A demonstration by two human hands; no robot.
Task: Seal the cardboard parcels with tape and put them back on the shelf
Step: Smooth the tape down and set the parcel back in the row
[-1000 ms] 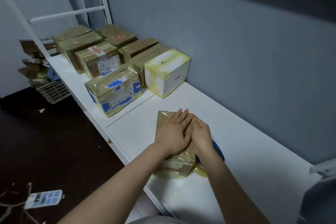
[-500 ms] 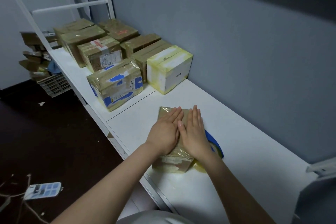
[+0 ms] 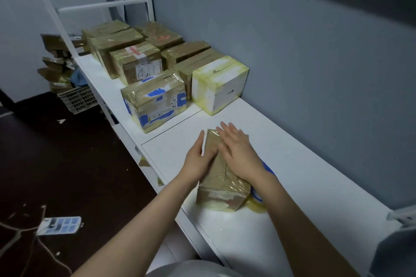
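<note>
The left hand [image 3: 198, 159] shifts from the parcel [image 3: 222, 191] top to its side. The right hand [image 3: 238, 153] stays on top. Both press flat-fingered, so sealing looks nearly done.

Grey-blue wall [image 3: 292, 51] behind white desk [image 3: 304, 164]. Dark floor [image 3: 67, 164] on L w/ power strip [image 3: 59, 225], cables [image 3: 13, 238], plastic crate [image 3: 77, 99]. White metal frame [image 3: 101, 5] at far end.

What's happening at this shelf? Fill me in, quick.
A person has both hands on a small cardboard parcel on the white shelf: the right hand flat on top, the left hand against its left side, fingers straight, seemingly smoothing tape down. A roll of tape peeks out behind the parcel's right side. Other taped parcels stand in rows farther along, by the wall.
</note>
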